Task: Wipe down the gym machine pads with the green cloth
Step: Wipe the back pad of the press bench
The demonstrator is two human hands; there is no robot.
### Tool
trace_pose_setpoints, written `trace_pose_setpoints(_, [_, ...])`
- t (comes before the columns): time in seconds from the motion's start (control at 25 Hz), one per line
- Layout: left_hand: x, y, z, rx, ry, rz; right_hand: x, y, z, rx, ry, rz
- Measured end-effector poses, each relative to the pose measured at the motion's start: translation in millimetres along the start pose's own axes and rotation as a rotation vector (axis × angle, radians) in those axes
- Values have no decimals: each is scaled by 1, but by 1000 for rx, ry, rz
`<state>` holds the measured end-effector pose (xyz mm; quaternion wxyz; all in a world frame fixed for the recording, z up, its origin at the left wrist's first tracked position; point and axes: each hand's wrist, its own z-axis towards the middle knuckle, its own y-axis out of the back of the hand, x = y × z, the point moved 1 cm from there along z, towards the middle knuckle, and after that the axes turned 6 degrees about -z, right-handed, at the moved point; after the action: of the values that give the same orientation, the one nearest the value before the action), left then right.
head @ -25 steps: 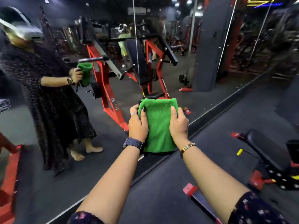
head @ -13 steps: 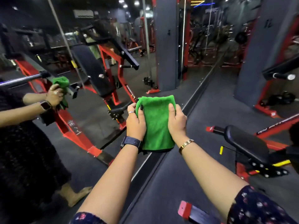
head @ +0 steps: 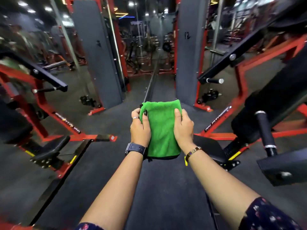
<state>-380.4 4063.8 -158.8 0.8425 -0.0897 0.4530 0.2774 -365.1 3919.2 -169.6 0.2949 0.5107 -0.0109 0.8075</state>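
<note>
Hands: left hand (head: 140, 128), right hand (head: 183, 127) grip pinching folded green cloth (head: 162, 128) edges.

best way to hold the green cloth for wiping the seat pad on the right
The green cloth is folded into a thick upright pad, left hand and right hand clamping its long side edges. Probably keep the right hand's side grip, palm flat behind, pressing down onto the black seat pad.

The folded green microfibre cloth (head: 162, 128) hides most of the dark object behind it, and each hand's fingers disappear behind the cloth too. The black padded seat (head: 210, 149) sits partly behind the right forearm. Far racks blur out. The right-hand black back pad (head: 282, 97) runs off the edge.
</note>
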Motion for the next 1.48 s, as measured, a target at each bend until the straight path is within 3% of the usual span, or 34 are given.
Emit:
trace_pose_setpoints(0.32, [93,-111,128,294,20,-117,-60,-81,118,-273,-96,-128])
trace_pose_setpoints(0.64, [163,-191,225,456,48,-206,-89,-141,203,-361,-197,-195])
trace_pose_setpoints(0.96, [187,-295,269,577,-8,-289,-146,-144,284,-467,-257,-190])
trace_pose_setpoints(1.48, [187,-542,342,666,-48,-484,-245,-90,479,-637,-321,-330])
